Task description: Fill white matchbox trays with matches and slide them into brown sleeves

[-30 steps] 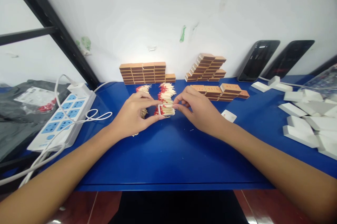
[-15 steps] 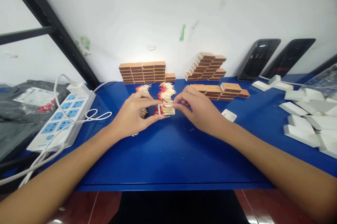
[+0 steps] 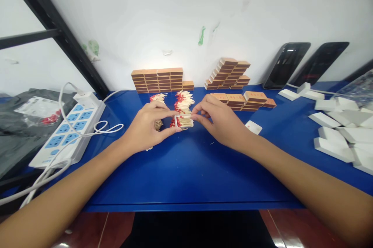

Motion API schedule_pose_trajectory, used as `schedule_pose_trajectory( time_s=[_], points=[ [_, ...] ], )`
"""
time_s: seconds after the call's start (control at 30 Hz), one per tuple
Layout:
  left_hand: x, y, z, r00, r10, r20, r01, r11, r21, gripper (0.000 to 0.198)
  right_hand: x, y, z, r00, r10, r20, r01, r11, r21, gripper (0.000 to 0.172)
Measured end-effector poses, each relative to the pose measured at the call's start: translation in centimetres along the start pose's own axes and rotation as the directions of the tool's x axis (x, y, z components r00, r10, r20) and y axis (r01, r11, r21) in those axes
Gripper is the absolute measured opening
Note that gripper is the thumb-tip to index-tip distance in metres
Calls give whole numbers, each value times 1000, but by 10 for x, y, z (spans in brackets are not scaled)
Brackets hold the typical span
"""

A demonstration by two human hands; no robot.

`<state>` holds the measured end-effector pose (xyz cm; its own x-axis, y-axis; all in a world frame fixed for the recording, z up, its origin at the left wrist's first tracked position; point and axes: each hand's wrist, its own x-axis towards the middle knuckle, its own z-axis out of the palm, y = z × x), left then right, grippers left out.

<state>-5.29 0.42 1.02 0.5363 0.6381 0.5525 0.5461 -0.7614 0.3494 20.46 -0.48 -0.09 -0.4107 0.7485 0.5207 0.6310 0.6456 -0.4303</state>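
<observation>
A small white matchbox tray (image 3: 191, 125) filled with red-headed matchsticks (image 3: 185, 121) lies in front of me. My left hand (image 3: 148, 125) grips the tray's left end between thumb and fingers. At the tray's upper right corner, my right hand (image 3: 217, 118) has thumb and forefinger pinched on what looks like a pale matchstick; its fingertips partly hide it. Right behind the tray is a loose pile of matchsticks (image 3: 184, 102). Another pile (image 3: 159, 97) shows behind my left hand, and a brownish bundle (image 3: 158, 124) is half hidden by its fingers.
Brown matchboxes are stacked against the wall at left (image 3: 157, 81) and right (image 3: 229, 73), with a lower row (image 3: 247, 101) in front. White trays (image 3: 335, 135) heap up at far right; one small white piece (image 3: 253, 127) lies nearer. A power strip (image 3: 68, 133) with cables stands left. Two dark phones (image 3: 287, 65) lean back.
Hardly anything differs. Both hands keep their places at the tray, and the view has shifted very slightly.
</observation>
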Motion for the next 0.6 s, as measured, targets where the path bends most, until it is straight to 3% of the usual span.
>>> schedule_pose_trajectory(
  time_s=[0.6],
  points=[
    [0,-2,0,1000,12,-3,-12,1000,8,39,-1,1,0,1000,-7,8,7,1000,-3,5]
  ],
)
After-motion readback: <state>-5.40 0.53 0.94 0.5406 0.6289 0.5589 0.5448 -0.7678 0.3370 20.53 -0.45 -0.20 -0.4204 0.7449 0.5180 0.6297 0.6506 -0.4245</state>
